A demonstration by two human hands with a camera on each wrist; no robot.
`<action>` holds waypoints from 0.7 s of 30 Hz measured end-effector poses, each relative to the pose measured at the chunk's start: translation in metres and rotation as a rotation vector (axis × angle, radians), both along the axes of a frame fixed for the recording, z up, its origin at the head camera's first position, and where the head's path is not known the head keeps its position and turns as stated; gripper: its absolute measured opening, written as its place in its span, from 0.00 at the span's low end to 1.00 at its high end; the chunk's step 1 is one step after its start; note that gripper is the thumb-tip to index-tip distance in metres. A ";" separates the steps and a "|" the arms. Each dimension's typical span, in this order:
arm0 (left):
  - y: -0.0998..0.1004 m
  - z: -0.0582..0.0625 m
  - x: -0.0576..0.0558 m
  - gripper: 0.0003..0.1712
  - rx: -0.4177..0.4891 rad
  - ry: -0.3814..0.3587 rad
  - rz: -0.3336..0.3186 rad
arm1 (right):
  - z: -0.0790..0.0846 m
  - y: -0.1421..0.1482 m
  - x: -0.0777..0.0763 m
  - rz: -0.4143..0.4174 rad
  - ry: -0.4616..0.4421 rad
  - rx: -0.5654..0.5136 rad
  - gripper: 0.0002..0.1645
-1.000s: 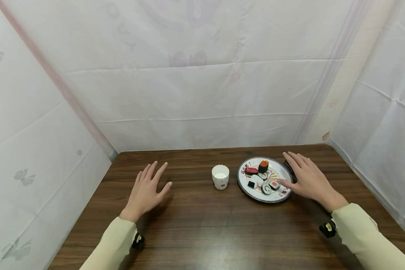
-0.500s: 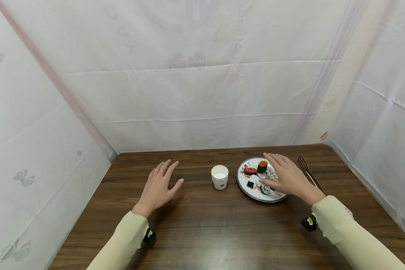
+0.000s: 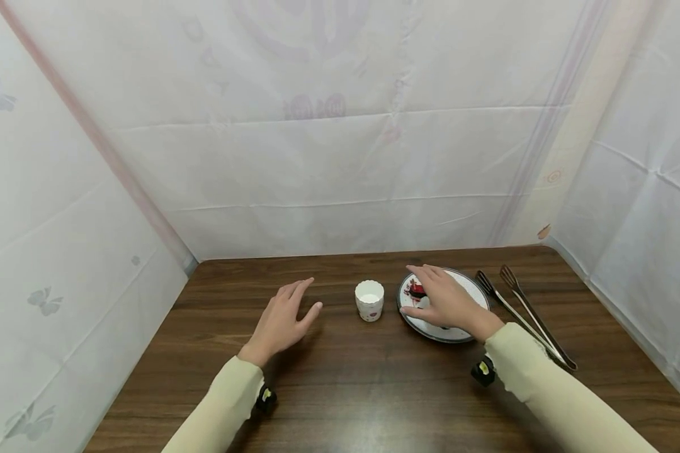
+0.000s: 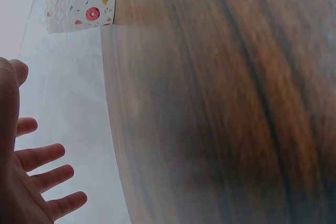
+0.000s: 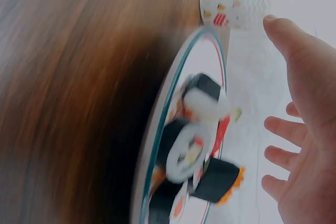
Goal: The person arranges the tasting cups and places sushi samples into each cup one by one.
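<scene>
A stack of white paper cupcake cups (image 3: 369,302) with a printed pattern stands mid-table, between both hands. My left hand (image 3: 280,321) hovers left of it, fingers extended and holding nothing. Over the white plate (image 3: 469,282) my right hand (image 3: 444,301) is held with its fingers spread, touching nothing that I can make out. It hides most of the sushi from the head view. In the right wrist view, a sushi roll (image 5: 186,150), a dark roll topped with orange roe (image 5: 215,179) and other pieces sit on the plate, below the palm.
To the right of the plate lie a pair of long dark slotted tongs or servers (image 3: 524,308). The brown wooden table (image 3: 340,384) is bordered by white patterned cloth (image 3: 340,189) at its back and sides.
Both hands have moved inward toward the cups. The right hand has passed leftward over the plate, covering most of the sushi and uncovering the slotted utensils at the right.
</scene>
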State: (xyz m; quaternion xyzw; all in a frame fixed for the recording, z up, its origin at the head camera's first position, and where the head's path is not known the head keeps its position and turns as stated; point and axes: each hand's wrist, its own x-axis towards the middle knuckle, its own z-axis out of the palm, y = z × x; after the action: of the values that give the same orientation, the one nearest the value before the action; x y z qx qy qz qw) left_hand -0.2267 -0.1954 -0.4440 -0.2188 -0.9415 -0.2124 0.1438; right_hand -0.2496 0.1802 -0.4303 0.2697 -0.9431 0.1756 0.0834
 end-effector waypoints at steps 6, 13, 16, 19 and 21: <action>0.003 -0.006 0.001 0.36 0.029 -0.023 0.004 | -0.003 -0.025 -0.005 0.020 -0.007 0.018 0.56; 0.004 -0.009 0.002 0.34 0.074 -0.036 0.010 | -0.010 -0.044 -0.011 0.041 -0.074 0.006 0.57; 0.006 -0.010 0.003 0.33 0.112 -0.062 0.010 | -0.012 -0.051 -0.014 0.056 -0.081 0.004 0.57; 0.007 -0.012 0.002 0.31 0.166 -0.093 -0.012 | -0.013 -0.057 -0.016 0.069 -0.095 -0.002 0.56; 0.008 -0.013 0.001 0.28 0.201 -0.104 -0.036 | -0.014 -0.060 -0.016 0.073 -0.109 -0.007 0.56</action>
State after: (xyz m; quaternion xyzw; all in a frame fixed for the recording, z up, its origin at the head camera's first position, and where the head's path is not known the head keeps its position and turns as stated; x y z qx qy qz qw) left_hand -0.2259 -0.1874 -0.4574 -0.2087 -0.9175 -0.3194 0.1120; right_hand -0.2655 0.1199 -0.4438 0.2935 -0.9352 0.1965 0.0265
